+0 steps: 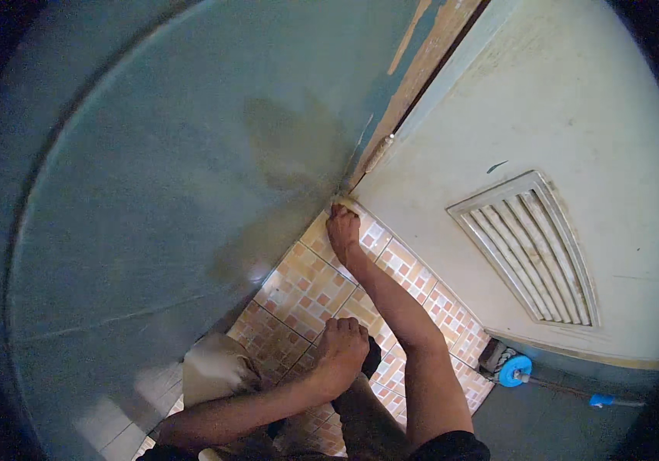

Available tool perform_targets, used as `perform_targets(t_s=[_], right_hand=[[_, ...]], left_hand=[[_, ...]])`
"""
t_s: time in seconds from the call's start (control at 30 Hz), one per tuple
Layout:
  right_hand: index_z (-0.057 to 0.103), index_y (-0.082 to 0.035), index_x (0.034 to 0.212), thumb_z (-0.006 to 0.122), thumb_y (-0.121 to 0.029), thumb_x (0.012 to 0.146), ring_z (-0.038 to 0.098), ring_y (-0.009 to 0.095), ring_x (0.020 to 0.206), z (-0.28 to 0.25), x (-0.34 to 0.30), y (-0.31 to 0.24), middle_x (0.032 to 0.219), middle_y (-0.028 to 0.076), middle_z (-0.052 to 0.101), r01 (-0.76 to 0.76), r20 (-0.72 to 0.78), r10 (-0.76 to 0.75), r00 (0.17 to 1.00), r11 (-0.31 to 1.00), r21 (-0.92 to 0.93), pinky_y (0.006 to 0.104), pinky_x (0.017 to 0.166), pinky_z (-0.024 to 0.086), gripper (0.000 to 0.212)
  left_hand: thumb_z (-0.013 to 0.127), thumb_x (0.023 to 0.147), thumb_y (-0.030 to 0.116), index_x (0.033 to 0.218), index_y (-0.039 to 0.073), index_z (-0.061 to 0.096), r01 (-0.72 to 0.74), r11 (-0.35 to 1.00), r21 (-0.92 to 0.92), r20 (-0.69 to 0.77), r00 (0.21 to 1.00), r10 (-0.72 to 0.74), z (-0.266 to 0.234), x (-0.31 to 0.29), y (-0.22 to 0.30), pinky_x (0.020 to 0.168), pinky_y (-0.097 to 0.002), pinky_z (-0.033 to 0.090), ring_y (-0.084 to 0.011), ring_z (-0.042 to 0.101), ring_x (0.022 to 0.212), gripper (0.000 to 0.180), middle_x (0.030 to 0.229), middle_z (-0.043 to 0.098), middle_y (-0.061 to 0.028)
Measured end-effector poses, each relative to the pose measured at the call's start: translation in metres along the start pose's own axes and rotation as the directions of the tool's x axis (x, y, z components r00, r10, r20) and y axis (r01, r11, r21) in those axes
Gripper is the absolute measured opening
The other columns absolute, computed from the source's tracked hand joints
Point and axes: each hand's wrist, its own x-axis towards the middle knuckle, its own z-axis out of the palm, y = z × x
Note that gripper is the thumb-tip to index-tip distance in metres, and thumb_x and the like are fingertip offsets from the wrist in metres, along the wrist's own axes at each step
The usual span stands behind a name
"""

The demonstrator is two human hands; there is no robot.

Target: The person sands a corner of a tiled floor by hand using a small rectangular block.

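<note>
My right hand (344, 229) reaches down into the corner where the blue-green wall (152, 169) meets the cream door (421, 165). Its fingers are curled closed at the foot of the door edge. A small pale yellowish thing (351, 203) shows just beyond the fingertips; its kind is too small to tell, and the fingers partly cover it. Closer to me, my left hand (345, 349) rests by my knee with its fingers folded in and nothing visible in them. A brownish stain (291, 146) marks the wall above the right hand.
Patterned orange and white tiles (295, 288) cover the floor. Low in the door sits a louvred vent (529, 250). A hinge (379, 154) lies along the worn wooden frame (402, 96). To the right, a mop with a blue disc (515, 371) lies beside the door.
</note>
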Motion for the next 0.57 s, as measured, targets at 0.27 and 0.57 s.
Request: perform_targets(t_s=[0.27,0.57], right_hand=[[0.065,-0.002,0.109,0.057,-0.021,0.089,0.066,0.036,0.098,0.044,0.001,0.015,0.107,0.017,0.062,0.032,-0.217,-0.034,0.976,0.999,-0.009,0.048,0.081,0.053,0.029],[0.065,-0.015,0.126,0.067,-0.032,0.084,0.062,0.038,0.109,0.042,0.031,0.014,0.132,0.016,0.056,0.051,0.023,-0.048,0.999,0.987,-0.151,0.0542,0.095,0.049,0.046]], left_hand=[[0.06,0.083,0.012,0.1,-0.002,0.065,-0.034,0.999,-0.024,0.024,0.999,0.034,-0.006,0.002,0.003,0.087,-0.0432,0.047,-0.0289,0.061,0.099,0.023,0.1,0.064,-0.017],[0.06,0.084,0.014,0.106,-0.002,0.065,0.017,0.997,-0.078,0.101,0.995,-0.009,-0.003,0.005,0.002,0.091,-0.0438,0.046,-0.0301,0.061,0.102,0.028,0.103,0.065,-0.0158]])
